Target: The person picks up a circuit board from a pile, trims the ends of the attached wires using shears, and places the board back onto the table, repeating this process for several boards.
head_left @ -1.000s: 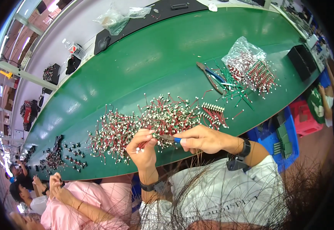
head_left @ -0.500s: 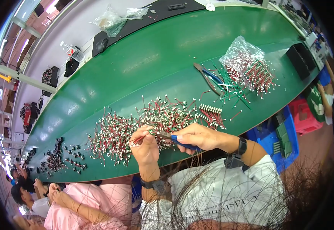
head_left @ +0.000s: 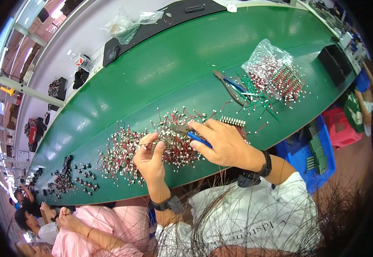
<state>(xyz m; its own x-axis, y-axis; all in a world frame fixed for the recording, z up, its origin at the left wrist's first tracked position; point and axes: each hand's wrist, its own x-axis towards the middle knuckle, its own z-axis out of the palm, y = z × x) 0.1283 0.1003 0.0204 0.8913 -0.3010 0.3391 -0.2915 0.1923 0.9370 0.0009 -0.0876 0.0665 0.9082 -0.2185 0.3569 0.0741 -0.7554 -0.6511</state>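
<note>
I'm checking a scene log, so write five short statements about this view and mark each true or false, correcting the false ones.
1. The right hand holds blue-handled pliers. True.
2. A second pair of pliers lies inside the blue crate. False: it lies on the green table.
3. The clear plastic bag is right of the large wire pile. True.
4. The left hand grips the black box. False: the box stands well apart, toward the table's right end.
5. The stool is red. True.
</note>
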